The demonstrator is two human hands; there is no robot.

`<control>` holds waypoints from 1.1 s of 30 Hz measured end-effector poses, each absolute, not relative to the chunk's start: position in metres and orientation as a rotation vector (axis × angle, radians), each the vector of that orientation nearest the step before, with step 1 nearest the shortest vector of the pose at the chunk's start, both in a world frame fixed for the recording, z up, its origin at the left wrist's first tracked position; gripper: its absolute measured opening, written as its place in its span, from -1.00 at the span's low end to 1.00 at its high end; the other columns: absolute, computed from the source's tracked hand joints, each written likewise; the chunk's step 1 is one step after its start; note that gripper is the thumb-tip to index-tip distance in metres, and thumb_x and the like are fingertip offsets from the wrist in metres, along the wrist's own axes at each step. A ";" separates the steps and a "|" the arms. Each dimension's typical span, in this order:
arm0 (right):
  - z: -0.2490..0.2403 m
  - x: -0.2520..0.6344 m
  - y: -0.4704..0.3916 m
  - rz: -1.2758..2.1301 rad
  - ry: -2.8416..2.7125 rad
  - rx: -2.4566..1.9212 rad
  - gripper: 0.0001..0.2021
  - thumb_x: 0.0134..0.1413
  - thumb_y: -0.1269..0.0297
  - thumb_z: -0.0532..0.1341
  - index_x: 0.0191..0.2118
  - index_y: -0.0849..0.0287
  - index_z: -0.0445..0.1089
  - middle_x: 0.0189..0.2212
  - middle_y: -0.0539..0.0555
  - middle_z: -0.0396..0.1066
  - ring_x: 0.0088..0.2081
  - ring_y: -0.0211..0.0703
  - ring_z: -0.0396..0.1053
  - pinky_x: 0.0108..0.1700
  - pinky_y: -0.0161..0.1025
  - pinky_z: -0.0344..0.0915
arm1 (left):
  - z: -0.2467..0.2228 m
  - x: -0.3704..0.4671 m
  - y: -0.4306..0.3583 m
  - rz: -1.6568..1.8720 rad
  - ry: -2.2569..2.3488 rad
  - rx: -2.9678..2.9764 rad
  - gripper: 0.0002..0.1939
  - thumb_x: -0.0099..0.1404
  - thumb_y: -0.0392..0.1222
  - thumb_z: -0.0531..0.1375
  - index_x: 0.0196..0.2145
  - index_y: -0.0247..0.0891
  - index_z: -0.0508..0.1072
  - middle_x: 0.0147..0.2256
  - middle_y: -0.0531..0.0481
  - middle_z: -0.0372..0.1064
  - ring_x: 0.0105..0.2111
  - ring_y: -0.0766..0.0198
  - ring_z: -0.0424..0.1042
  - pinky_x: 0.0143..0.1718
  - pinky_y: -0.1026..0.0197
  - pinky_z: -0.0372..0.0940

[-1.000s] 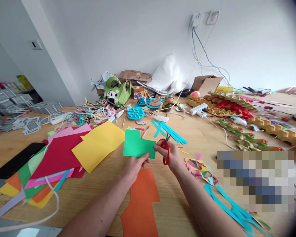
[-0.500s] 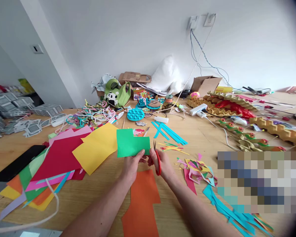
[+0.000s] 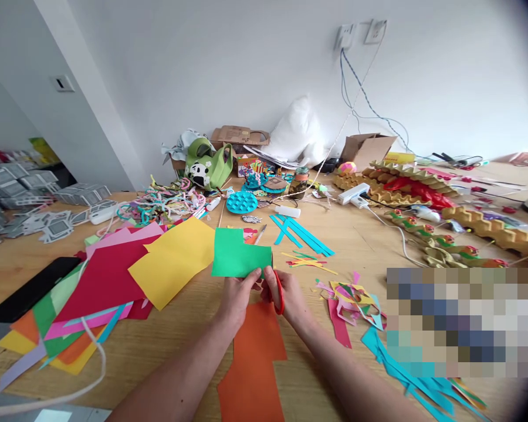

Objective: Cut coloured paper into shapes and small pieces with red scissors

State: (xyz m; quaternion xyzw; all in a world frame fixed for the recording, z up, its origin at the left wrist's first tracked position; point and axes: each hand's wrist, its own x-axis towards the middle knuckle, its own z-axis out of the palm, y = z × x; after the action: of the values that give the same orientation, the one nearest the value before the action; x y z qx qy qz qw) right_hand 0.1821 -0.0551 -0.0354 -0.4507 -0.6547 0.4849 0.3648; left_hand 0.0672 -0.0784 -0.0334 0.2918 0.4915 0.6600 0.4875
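Note:
Between my hands is a sheet of green paper (image 3: pixel 241 257) with a notch cut from its upper right. My left hand (image 3: pixel 236 293) pinches its lower edge, thumb on the front. The red-handled scissors (image 3: pixel 280 293) are in my right hand (image 3: pixel 293 296), whose thumb and fingers also press the sheet's lower right corner. Most of the scissor blades are hidden by the paper and fingers. Below both hands, a cut piece of orange paper (image 3: pixel 255 363) lies on the wooden table. A yellow sheet (image 3: pixel 176 264) lies left of the green one.
A pile of coloured paper (image 3: pixel 105 275) spreads at the left beside a black flat object (image 3: pixel 33 287). Blue strips (image 3: pixel 305 234) and paper scraps (image 3: pixel 352 302) lie to the right. Egg-carton pieces (image 3: pixel 488 225), a power strip (image 3: pixel 353 193) and a green bag (image 3: pixel 209 164) stand farther back.
The green paper has shifted slightly right. My right hand has turned the scissors, so their blades, visible before beside the sheet, are now mostly hidden.

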 end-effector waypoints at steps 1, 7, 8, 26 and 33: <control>-0.036 0.182 -0.055 1.248 -1.679 -1.162 -0.46 0.14 -0.19 0.01 -0.57 0.19 0.27 -0.68 0.08 0.37 -0.65 -0.23 0.31 -0.57 -0.34 0.17 | -0.034 0.068 -0.078 1.608 1.203 0.711 -0.76 -0.06 -0.10 0.36 -0.51 -0.31 0.47 -0.53 -0.01 0.41 -0.53 0.31 0.34 -0.45 0.24 0.27; -0.040 0.182 -0.053 1.245 -1.663 -1.156 -0.46 0.11 -0.20 0.03 -0.59 0.18 0.26 -0.69 0.07 0.37 -0.66 -0.23 0.29 -0.60 -0.35 0.15 | -0.031 0.070 -0.079 1.612 1.230 0.697 -0.74 -0.08 -0.09 0.37 -0.50 -0.33 0.49 -0.50 -0.05 0.44 -0.50 0.28 0.37 -0.40 0.21 0.29; -0.040 0.182 -0.053 1.250 -1.660 -1.155 -0.46 0.11 -0.21 0.03 -0.59 0.18 0.26 -0.70 0.07 0.37 -0.67 -0.23 0.29 -0.60 -0.35 0.15 | -0.031 0.071 -0.079 1.613 1.231 0.695 -0.74 -0.08 -0.09 0.37 -0.50 -0.33 0.49 -0.50 -0.04 0.44 -0.50 0.28 0.37 -0.40 0.21 0.29; -0.040 0.182 -0.053 1.333 -1.584 -1.148 -0.46 0.06 -0.23 0.07 -0.60 0.19 0.28 -0.76 0.03 0.32 -0.72 -0.24 0.25 -0.65 -0.34 0.11 | -0.031 0.071 -0.080 1.594 1.260 0.728 -0.74 -0.07 -0.07 0.37 -0.49 -0.31 0.50 -0.50 -0.03 0.44 -0.49 0.29 0.35 -0.38 0.22 0.29; -0.041 0.181 -0.053 1.352 -1.566 -1.132 -0.43 0.07 -0.24 0.05 -0.57 0.22 0.36 -0.75 0.04 0.34 -0.71 -0.23 0.25 -0.64 -0.33 0.12 | -0.033 0.071 -0.078 1.590 1.260 0.738 -0.73 -0.08 -0.05 0.36 -0.47 -0.30 0.52 -0.46 -0.08 0.48 -0.45 0.23 0.40 -0.36 0.21 0.30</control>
State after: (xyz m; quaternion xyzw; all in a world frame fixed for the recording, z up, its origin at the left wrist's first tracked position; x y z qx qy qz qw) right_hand 0.1815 -0.0530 -0.0408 -0.4437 -0.6137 0.5299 0.3817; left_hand 0.0708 -0.0785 -0.0327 0.3013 0.5146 0.6492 0.4721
